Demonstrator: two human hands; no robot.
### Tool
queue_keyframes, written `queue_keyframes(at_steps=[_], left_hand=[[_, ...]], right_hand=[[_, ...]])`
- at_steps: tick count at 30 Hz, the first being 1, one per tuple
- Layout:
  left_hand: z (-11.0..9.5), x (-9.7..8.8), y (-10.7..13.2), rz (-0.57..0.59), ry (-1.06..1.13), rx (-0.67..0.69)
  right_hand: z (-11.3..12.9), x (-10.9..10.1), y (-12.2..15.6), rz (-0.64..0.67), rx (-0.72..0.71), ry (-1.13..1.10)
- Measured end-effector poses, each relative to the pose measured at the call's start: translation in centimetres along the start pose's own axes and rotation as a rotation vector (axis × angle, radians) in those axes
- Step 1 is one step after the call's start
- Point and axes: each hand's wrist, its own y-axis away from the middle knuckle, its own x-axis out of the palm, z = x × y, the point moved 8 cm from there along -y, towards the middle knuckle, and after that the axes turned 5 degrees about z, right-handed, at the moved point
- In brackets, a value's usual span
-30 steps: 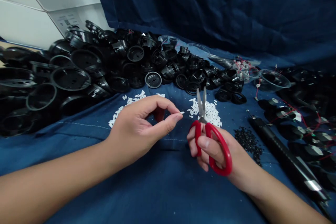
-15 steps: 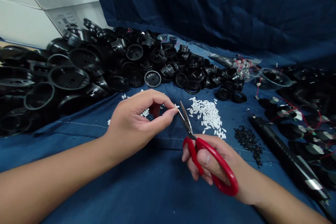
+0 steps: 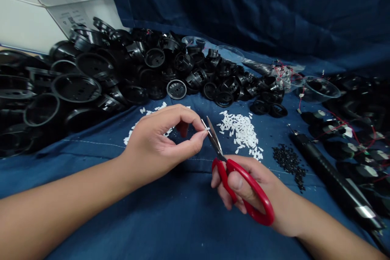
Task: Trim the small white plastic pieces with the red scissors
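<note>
Between thumb and forefinger, my left hand [image 3: 166, 140] pinches a tiny white plastic piece [image 3: 207, 128], mostly hidden by the fingertips. My right hand [image 3: 243, 183] grips red-handled scissors [image 3: 254, 191], thumb and fingers through the loops. The slightly parted blades sit at the left fingertips, with the white piece at or between them; I cannot tell whether they touch it. Beyond the scissors lies a pile of small white plastic pieces [image 3: 242, 130]. More white pieces [image 3: 158, 107] lie partly hidden behind my left hand.
A large heap of round black plastic housings [image 3: 76, 88] spans the back and left. At right are a pile of tiny black parts [image 3: 289, 160], a black electric screwdriver [image 3: 335, 178], clear bowls [image 3: 321, 89] and black parts with red wires [image 3: 350, 132]. Blue cloth [image 3: 183, 219] covers the table.
The scissor blades have closed a little around the white piece at my left fingertips. The piece sits slightly lower; both hands otherwise hold nearly the same place.
</note>
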Motion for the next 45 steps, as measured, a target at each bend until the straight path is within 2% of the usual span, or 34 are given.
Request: queue_keyframes(at_steps=[14, 29, 40, 45], left_hand=[[-0.4, 0.2, 0.0, 0.012, 0.009, 0.020], [-0.5, 0.1, 0.1, -0.003, 0.010, 0.029], [-0.7, -0.3, 0.2, -0.030, -0.023, 0.048], [-1.1, -0.2, 0.3, -0.027, -0.030, 0.096]], right_hand=[[-0.4, 0.0, 0.2, -0.003, 0.022, -0.016], [0.3, 0.2, 0.0, 0.032, -0.046, -0.059], [-0.1, -0.2, -0.2, -0.041, 0.016, -0.067], [0.3, -0.5, 0.1, -0.058, -0.048, -0.065]])
